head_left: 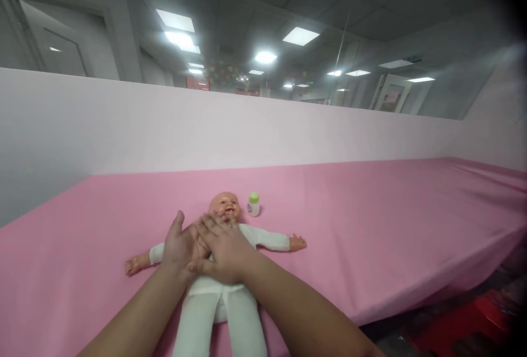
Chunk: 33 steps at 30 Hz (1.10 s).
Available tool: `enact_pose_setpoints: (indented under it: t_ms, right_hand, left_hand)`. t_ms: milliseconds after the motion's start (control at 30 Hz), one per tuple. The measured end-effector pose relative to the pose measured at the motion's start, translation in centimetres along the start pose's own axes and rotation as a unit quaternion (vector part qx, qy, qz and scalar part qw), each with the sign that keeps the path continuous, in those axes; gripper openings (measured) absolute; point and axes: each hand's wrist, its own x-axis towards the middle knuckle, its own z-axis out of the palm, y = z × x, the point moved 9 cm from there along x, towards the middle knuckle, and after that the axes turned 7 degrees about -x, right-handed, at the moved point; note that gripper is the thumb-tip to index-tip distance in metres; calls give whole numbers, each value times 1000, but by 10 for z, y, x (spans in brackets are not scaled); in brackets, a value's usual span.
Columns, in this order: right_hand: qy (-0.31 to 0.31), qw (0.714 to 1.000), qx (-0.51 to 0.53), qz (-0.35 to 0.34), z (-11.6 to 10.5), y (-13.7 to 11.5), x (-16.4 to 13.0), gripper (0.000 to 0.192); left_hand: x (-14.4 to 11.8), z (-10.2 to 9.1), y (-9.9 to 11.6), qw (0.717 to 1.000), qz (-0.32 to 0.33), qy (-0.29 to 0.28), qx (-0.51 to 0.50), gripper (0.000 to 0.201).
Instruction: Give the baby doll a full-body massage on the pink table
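A baby doll (222, 302) with a white cloth body lies face up, its arms spread. Above its chest my two hands meet. My left hand (181, 244) is turned palm up with the thumb apart and holds nothing. Across its palm and fingers lies my right hand (226, 250), palm down and fingers stretched out. The hands hide the doll's chest and part of its chin. Beside the doll's head, on the right, stands a small clear bottle (253, 206) with a green cap; neither hand touches it.
Pink cloth (349, 219) covers the table, with its front edge falling away at the lower right. A low white wall (247, 132) runs along the back, with glass above it. Something red (465, 324) sits below the table edge at the right.
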Motion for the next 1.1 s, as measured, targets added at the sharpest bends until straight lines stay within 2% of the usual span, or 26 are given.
enact_pose_setpoints:
  t_ms: [100,267,367,467,567,733,800,900,1100]
  right_hand:
    - [-2,1000,0,-5,1,1,-1,83]
    - [-13,998,-16,-63,-2,-19,-1,78]
    - [-25,994,-16,-108,-4,-35,-3,81]
    - [-26,992,-15,-125,-6,-45,-6,88]
    - [-6,994,-15,-105,-10,-42,-6,95]
    - [22,999,1,-30,-7,-19,-1,88]
    - [18,1000,3,-11,-2,-12,1,87]
    - [6,1000,-4,8,4,-3,1,83]
    - [-26,1000,4,5,13,3,2,77]
  left_hand:
    - [-1,-5,19,999,35,9,-4,87]
    - [-2,-11,45,996,84,14,12,94]
    - [-3,-10,44,996,85,24,20,91]
    - [-6,-5,34,997,69,31,21,87]
    - [-9,5,19,998,53,28,20,84]
    - [-11,15,-12,1000,-7,19,1,82]
    - [-11,17,-17,1000,-22,5,-6,83]
    - [-11,15,-11,1000,-10,-4,-15,84]
    - [-10,-1,25,998,59,21,-21,81]
